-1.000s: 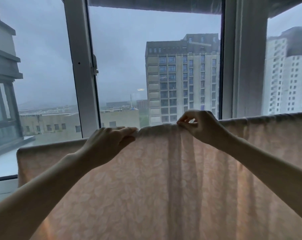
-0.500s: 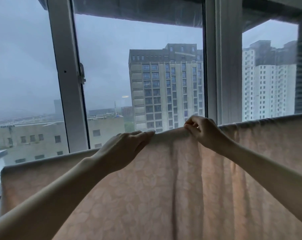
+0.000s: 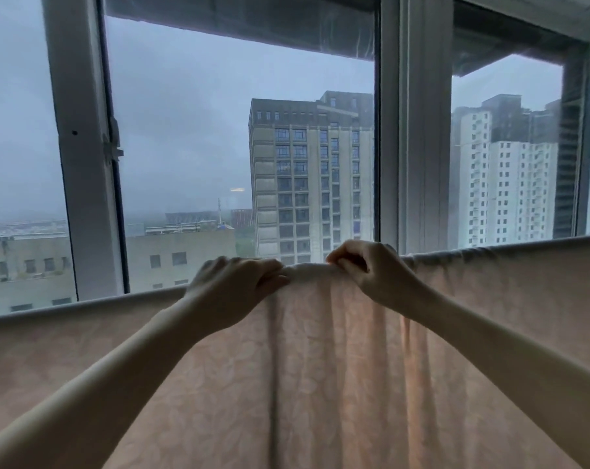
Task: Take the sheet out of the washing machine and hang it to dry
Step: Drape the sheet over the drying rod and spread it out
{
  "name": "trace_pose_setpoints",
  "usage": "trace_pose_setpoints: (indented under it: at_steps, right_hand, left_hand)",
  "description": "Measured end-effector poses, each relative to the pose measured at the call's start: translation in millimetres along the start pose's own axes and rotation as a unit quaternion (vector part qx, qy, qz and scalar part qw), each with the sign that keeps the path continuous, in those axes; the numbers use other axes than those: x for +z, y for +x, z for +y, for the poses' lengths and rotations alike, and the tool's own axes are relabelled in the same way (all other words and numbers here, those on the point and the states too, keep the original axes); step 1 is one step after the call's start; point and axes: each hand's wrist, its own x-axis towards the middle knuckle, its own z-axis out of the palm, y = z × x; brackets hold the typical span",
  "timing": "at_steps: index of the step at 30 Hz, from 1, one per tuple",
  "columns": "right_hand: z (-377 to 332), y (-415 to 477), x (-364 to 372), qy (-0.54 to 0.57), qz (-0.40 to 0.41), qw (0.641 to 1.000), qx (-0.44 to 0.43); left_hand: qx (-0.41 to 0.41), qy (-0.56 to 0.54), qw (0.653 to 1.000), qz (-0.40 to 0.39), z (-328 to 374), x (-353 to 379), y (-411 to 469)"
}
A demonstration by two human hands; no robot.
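Note:
A pale pink sheet [image 3: 320, 367] with a faint leaf pattern hangs draped over a horizontal line or rod that it hides, and fills the lower half of the view. Its top fold runs from the lower left up to the right edge. My left hand [image 3: 232, 286] grips the top fold with curled fingers just left of centre. My right hand [image 3: 371, 269] pinches the same fold a short way to the right. Between the two hands the cloth is bunched, and vertical creases fall below it. The washing machine is out of sight.
Directly behind the sheet stands a large window with white frames, one upright [image 3: 80, 157] at the left and another [image 3: 419, 130] right of centre. Through the glass I see a grey sky and tall apartment blocks [image 3: 310, 177].
My left hand has slid right along the top fold toward my right hand and its fingers now curl on the cloth. The view has swung to the right.

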Motion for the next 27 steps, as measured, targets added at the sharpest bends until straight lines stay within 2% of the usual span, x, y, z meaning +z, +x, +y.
trace_pose_setpoints:
  at_steps: [5, 9, 15, 17, 21, 27]
  right_hand:
    - [22, -6, -15, -0.032, -0.017, 0.999, -0.041]
    - [24, -2, -11, -0.047, 0.015, 0.995, -0.083]
    - [20, 8, 0, -0.058, 0.02, 0.992, -0.107]
    - [27, 12, -3, -0.078, 0.027, 0.993, -0.084]
    - [57, 15, -23, -0.062, 0.058, 0.996, 0.013]
    - [65, 6, -30, -0.054, 0.019, 0.998, 0.019]
  left_hand:
    - [-0.032, -0.016, 0.999, -0.004, -9, 0, -3]
    - [-0.059, -0.014, 0.998, -0.026, -8, -5, -2]
    - [-0.069, -0.023, 0.997, -0.028, -4, -10, -3]
    - [-0.065, -0.017, 0.998, -0.02, -4, -10, -4]
    - [-0.068, -0.015, 0.998, -0.003, -4, -8, -7]
    - [0.015, 0.044, 0.999, -0.014, 21, -1, 13]
